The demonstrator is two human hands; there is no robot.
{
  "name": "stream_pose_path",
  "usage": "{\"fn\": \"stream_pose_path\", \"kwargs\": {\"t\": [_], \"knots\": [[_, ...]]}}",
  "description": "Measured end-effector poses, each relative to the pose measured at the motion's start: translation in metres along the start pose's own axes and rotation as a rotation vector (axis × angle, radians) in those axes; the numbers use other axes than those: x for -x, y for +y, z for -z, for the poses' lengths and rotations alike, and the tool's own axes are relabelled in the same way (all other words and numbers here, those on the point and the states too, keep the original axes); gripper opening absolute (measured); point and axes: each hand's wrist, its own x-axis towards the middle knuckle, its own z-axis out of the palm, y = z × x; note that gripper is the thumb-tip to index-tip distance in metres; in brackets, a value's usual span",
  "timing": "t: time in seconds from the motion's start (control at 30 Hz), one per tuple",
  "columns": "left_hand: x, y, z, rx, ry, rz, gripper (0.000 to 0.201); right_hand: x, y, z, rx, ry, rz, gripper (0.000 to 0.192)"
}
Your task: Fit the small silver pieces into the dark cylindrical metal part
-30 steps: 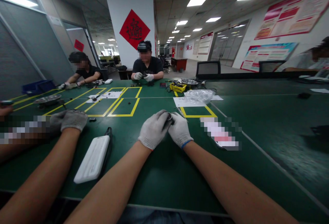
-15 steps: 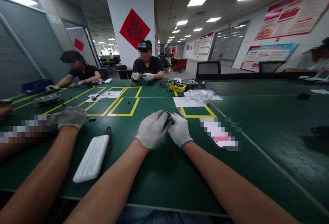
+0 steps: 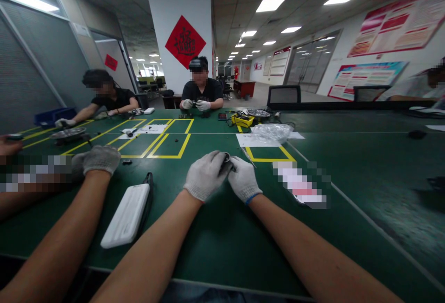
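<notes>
In the middle of the head view, my two hands meet above the green table (image 3: 208, 266), both in white knit gloves. My left hand (image 3: 206, 176) is closed around a small dark cylindrical part (image 3: 226, 157) with a ring-like, lighter rim at its upper end. Most of that part is hidden by the fingers. My right hand (image 3: 244, 180) comes in from the other side, its fingertips pinched together at the part's lower right. What exactly lies between those fingertips is too small to make out.
A white power bank (image 3: 125, 215) with a black strap lies left of my forearms; a phone (image 3: 301, 186) is at the right. Tweezers (image 3: 248, 155), plastic bag (image 3: 273, 131) and yellow tray (image 3: 242, 120) sit beyond. A neighbour's gloved hand (image 3: 101, 160) is at the left.
The view has shifted slightly, so the table items appear a little to the right and lower. My fingers have moved only slightly around the part; both hands stay together.
</notes>
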Motion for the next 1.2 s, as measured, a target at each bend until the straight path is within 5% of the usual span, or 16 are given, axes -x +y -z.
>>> {"fn": "stream_pose_path", "kwargs": {"t": [1.2], "knots": [[0.0054, -0.0045, -0.003, 0.094, 0.021, 0.068, 0.015, -0.0004, 0.0002, -0.003, 0.018, -0.015, -0.067, 0.023]]}}
